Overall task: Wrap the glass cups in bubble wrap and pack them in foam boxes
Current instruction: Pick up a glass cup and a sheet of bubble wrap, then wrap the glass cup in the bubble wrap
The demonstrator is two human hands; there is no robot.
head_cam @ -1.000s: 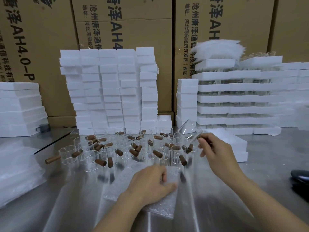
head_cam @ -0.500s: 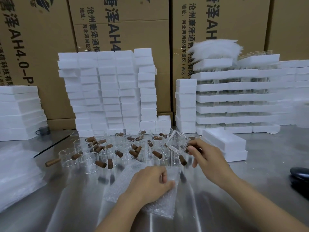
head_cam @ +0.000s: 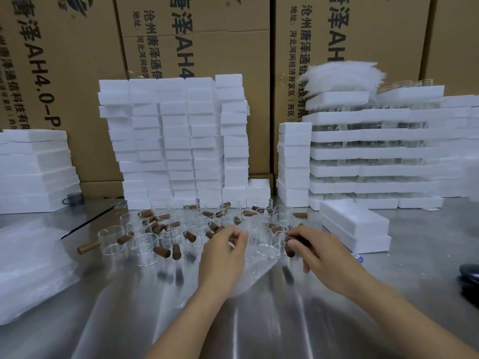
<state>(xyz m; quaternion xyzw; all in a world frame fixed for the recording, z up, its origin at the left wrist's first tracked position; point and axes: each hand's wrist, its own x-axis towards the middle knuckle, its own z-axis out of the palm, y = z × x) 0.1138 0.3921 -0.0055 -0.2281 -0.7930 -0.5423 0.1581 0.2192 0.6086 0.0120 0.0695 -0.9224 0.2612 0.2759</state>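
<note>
Head view: a person's two bare forearms reach over a shiny metal table (head_cam: 337,320) toward a cluster of glass cups, with white foam stacks and printed cardboard cartons (head_cam: 64,73) behind.

Glass cup in hand: a clear, short, straight-walled cup (head_cam: 269,246) with a brown wooden handle (head_cam: 290,248) sticking out from its side; it is hard to make out sharply through the clear wrap and motion blur.

Position: near the table's centre, just in front of the cluster of other cups (head_cam: 166,229), between the two hands and over the sheet of bubble wrap (head_cam: 248,275).

Direction: the handle juts to the right, toward the right hand, and runs roughly left to right; whether the cup stands fully upright or is tilted cannot be told.

Left hand (head_cam: 223,257): fingers curled and pinched together on the upper edge of the bubble wrap, lifting it beside the cup.

Right hand (head_cam: 316,252): fingers closed around the wooden handle, gripping the cup.

Bubble wrap: a clear sheet, its near end lying on the table under the left hand.

Foam boxes: two lidded white boxes (head_cam: 355,226) stacked just right of the hands; tall stacks (head_cam: 176,141) stand behind the cups.

Left edge: a pile of clear wrap sheets (head_cam: 28,268) lies on the table.
</note>
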